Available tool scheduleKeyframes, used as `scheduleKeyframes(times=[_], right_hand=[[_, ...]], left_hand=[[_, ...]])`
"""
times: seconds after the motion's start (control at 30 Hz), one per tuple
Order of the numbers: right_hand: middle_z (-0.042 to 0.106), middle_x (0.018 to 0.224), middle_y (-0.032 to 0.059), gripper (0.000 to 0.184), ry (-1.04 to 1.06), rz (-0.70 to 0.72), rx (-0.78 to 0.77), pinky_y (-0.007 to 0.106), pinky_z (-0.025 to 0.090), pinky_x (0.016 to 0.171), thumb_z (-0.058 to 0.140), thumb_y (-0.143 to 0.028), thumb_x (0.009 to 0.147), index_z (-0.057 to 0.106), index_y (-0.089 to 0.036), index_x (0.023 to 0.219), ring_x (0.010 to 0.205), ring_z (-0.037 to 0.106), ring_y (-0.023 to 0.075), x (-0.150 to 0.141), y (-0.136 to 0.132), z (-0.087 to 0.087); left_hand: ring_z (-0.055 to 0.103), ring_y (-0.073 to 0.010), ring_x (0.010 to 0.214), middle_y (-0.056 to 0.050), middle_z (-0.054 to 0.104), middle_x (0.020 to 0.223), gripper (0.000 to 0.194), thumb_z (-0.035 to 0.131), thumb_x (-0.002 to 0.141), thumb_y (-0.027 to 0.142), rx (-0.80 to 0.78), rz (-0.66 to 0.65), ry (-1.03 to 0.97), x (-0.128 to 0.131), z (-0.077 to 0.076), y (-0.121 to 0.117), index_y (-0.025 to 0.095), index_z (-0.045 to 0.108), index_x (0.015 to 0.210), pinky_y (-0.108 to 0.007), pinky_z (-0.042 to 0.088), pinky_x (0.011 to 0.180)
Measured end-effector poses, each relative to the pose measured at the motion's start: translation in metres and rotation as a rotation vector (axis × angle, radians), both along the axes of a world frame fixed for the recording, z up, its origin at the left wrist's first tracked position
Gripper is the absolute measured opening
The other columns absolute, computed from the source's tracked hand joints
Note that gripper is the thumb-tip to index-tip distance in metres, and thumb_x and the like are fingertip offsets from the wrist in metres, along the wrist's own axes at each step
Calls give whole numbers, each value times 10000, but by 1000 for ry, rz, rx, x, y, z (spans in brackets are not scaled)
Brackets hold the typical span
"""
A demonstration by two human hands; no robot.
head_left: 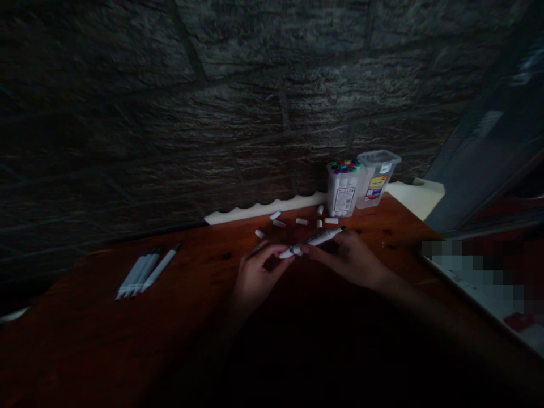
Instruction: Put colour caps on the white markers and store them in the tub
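- Fingers closed on a white plastic marker; left hand pinches one end, right hand its barrel
- Marker above brown wooden table, near short white caps; two-handed handling calls for steadiness

- Two bare hands: one left hand, one right hand
- One held marker, between them
- At least four lying markers on the left part of the one wooden counter; their overlap blurs the exact number
- Seven small loose caps
- Two plastic boxes: one filled box, its upright markers too crowded to count exactly, and one clear box
- One wavy-edged pale strip
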State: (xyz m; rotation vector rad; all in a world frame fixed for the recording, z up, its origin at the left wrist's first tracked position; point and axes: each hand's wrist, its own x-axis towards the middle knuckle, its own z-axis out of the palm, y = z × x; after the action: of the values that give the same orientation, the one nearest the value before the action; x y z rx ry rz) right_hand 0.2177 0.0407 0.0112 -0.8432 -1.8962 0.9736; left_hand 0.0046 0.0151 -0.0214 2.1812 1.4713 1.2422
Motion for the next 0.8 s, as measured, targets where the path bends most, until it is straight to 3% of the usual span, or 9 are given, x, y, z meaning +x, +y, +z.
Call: scheduleKeyframes(times=[0.13, 0.2, 0.4, 0.53, 0.7, 0.8], right_hand=[[664, 634, 35, 356, 30, -329, 1, 269, 423, 505, 591, -470, 852, 672, -162, 693, 549, 553, 118, 7, 7, 4], [626, 594, 34, 402, 67, -420, -36, 256, 382, 464, 579, -503, 848, 653, -151, 669, 511, 513, 108, 11, 11, 5], [562, 544, 22, 425, 74, -455, -74, 250, 344, 444, 573, -519, 836, 630, -144, 645, 474, 466, 99, 13, 16, 5], [582, 577, 37, 435, 9, -476, -69, 256, 342, 446, 559, -532, 836, 639, -138, 673, 485, 475, 107, 15, 19, 1], [586, 572, 39, 467, -106, -455, -12, 264, 343, 451, 536, -577, 834, 604, -156, 645, 494, 484, 123, 20, 21, -4], [573, 552, 37, 500, -207, -452, 47, 279, 341, 454, 510, -626, 832, 559, -181, 609, 489, 490, 139, 20, 20, -5]], left_hand=[[673, -169, 801, -34, 719, 928, 236, 661, 826, 324, -49, 117, -96, -7, -3, 6, 216, 649, 1035, -296, 535, 756], [693, -188, 843, -46, 731, 965, 217, 655, 825, 333, -80, 144, -122, -13, -6, 10, 207, 651, 1001, -317, 542, 788], [724, -203, 702, -56, 754, 876, 295, 630, 831, 303, -254, 146, -167, -22, -19, 19, 200, 661, 1106, -337, 573, 683], [724, -217, 865, -70, 754, 967, 300, 629, 838, 275, -233, 114, -162, -20, -23, 19, 211, 663, 1129, -357, 569, 781], [708, -203, 911, -64, 747, 1022, 206, 592, 864, 229, -161, 141, -69, -18, -13, 14, 208, 685, 1046, -358, 544, 861], [689, -227, 973, -77, 734, 1060, 217, 566, 884, 258, -120, 246, 65, -39, 0, 17, 205, 669, 1067, -387, 516, 917]])
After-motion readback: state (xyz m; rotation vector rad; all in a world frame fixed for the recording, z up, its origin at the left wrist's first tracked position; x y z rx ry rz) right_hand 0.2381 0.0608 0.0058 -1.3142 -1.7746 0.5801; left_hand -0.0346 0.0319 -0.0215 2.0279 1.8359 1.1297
